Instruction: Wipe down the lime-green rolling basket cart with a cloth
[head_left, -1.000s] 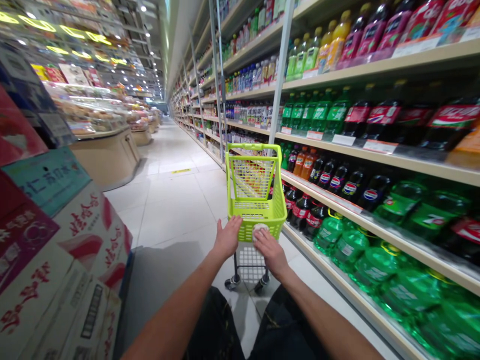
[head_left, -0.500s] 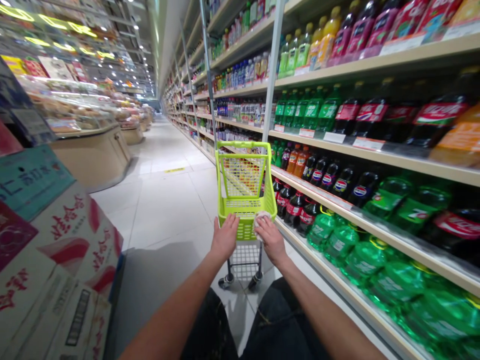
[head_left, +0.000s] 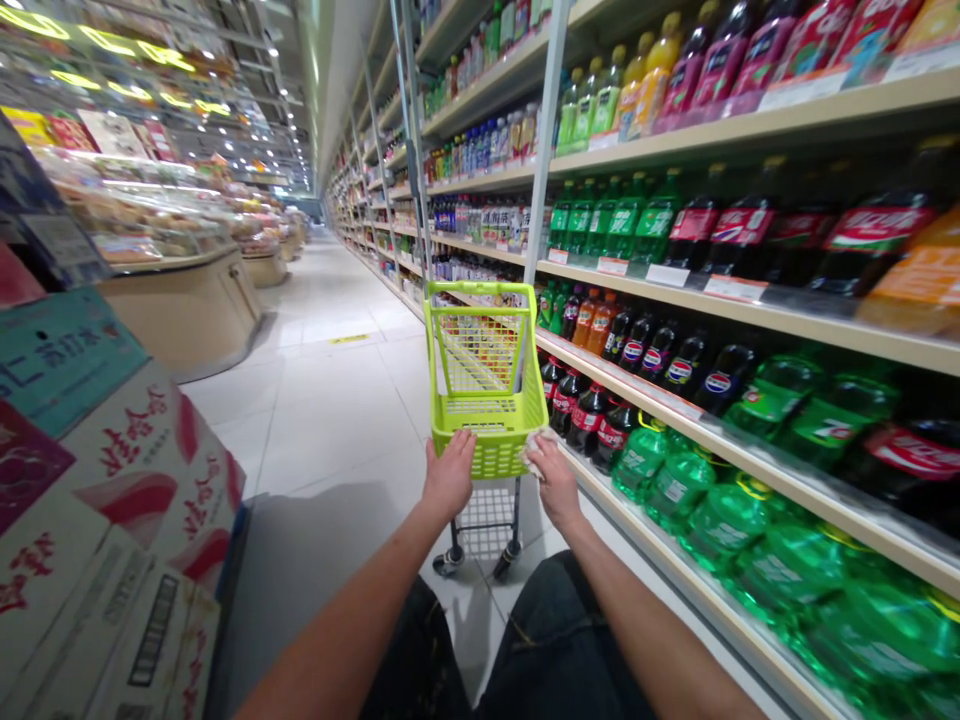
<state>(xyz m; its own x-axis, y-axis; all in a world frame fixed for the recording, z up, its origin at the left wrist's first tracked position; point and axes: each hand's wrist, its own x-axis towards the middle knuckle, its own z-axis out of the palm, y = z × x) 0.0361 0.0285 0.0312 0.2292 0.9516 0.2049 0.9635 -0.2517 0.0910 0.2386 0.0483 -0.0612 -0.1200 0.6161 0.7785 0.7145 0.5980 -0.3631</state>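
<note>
A small lime-green shopping cart (head_left: pixel 496 456) with a mesh basket and black casters stands on the floor before my knees. My left hand (head_left: pixel 448 474) is closed over the near left edge of its basket, fingers across the rim and thumb on the outer side. At the near right corner, my right hand (head_left: pixel 558 480) is closed on a crumpled whitish cloth (head_left: pixel 533 458), which lies against the outside of the basket. Part of the cloth is hidden under the fingers. The cart's basket holds nothing that I can see.
Shelves of soft-drink bottles (head_left: pixel 652 460) run along the right, close to the cart. Stacked cartons (head_left: pixel 150 480) stand at the left, with a beige display counter (head_left: pixel 180 315) beyond them. A white tiled aisle (head_left: pixel 337 400) stretches ahead.
My right hand and the cloth have moved right, from the basket's near wall to its right corner. The cart has shifted slightly left. My left hand has stayed nearly in place.
</note>
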